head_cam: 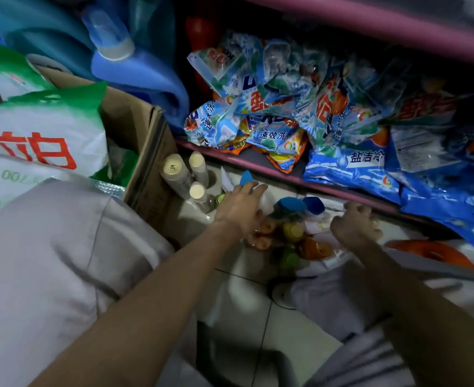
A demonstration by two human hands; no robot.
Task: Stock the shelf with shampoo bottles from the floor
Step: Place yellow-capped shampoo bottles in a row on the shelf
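Your left hand (241,208) gripped a white bottle (263,196) on the floor (258,317); right hand (356,224) fingers curled, grip unclear.

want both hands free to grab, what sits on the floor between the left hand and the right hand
In the head view, bottles with blue caps and others with orange and green caps stand between the left hand and right hand.

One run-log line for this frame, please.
phase: reaching | left hand: on white bottle, floor | right hand: fingers curled, grasp unclear | shelf: detergent bags
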